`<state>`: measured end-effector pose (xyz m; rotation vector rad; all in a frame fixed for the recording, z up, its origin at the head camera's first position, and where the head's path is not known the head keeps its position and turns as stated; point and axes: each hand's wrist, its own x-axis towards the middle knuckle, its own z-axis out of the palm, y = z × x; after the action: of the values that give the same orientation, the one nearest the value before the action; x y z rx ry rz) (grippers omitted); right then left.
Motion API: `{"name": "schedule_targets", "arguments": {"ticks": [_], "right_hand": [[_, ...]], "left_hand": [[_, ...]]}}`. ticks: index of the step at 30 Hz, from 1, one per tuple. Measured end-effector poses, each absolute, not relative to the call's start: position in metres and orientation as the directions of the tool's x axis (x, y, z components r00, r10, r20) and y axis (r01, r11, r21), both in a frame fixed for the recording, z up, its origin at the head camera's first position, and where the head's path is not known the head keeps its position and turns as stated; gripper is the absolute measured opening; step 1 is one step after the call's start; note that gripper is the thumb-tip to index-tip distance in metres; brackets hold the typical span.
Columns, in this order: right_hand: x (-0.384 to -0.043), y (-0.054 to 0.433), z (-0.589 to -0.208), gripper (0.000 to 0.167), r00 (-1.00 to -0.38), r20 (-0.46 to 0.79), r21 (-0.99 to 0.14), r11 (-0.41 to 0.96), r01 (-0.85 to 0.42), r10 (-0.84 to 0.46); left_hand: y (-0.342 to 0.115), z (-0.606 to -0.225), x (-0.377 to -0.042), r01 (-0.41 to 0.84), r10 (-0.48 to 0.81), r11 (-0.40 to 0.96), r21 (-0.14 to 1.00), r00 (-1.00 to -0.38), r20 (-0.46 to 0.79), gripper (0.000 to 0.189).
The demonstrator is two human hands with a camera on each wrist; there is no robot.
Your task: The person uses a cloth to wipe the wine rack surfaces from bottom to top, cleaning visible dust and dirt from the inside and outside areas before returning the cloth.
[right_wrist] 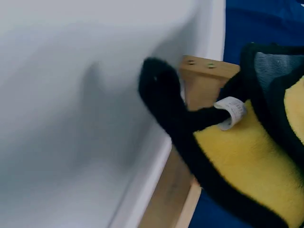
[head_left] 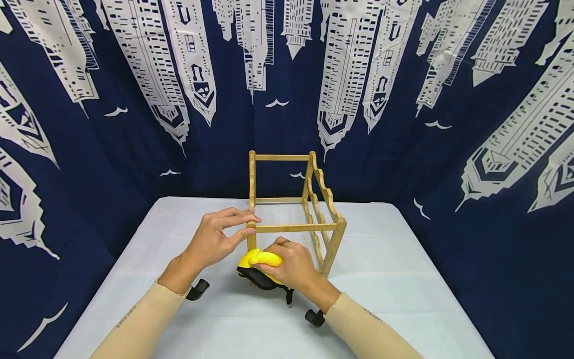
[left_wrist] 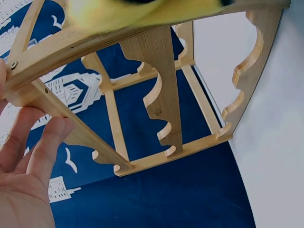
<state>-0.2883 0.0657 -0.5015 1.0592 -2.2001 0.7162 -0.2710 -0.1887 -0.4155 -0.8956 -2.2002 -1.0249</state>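
Observation:
A light wooden rack point(head_left: 296, 228) with scalloped side rails stands upright on the white table. At its near left corner my left hand point(head_left: 215, 237) holds the frame between thumb and fingers; the left wrist view shows the fingertips against a wooden bar. My right hand point(head_left: 293, 262) grips a bunched yellow cloth point(head_left: 266, 258) at the front of the rack, close to the corner post. Black edging, a black loop and a white tag point(right_wrist: 231, 113) show on the cloth in the right wrist view. The right hand's fingers are partly hidden in the head view.
A white-covered table point(head_left: 394, 299) lies under the rack, with surface on both sides of it. Behind hangs a dark blue curtain point(head_left: 282, 134) printed with white buildings and birds. Black wrist-worn pieces point(head_left: 198, 289) show under both forearms.

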Motion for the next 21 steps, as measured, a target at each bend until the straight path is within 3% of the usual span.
{"name": "schedule_targets", "arguments": {"ticks": [5, 8, 14, 21], "right_hand": [[-0.288, 0.071, -0.520, 0.028, -0.637, 0.493, -0.210, 0.629, -0.748, -0.593], [-0.290, 0.074, -0.528, 0.025, -0.679, 0.412, -0.204, 0.665, -0.719, -0.608], [-0.288, 0.084, -0.528, 0.027, -0.712, 0.378, -0.180, 0.708, -0.683, -0.591], [-0.276, 0.115, -0.526, 0.029, -0.734, 0.423, -0.043, 0.798, -0.601, -0.531]], "left_hand": [[-0.188, -0.415, -0.270, 0.754, 0.340, 0.491, 0.437, -0.628, 0.701, 0.031], [-0.187, -0.416, -0.270, 0.756, 0.342, 0.486, 0.438, -0.626, 0.701, 0.031], [-0.186, -0.419, -0.272, 0.755, 0.336, 0.478, 0.449, -0.629, 0.701, 0.031], [-0.188, -0.421, -0.273, 0.750, 0.327, 0.485, 0.449, -0.632, 0.703, 0.032]]}}
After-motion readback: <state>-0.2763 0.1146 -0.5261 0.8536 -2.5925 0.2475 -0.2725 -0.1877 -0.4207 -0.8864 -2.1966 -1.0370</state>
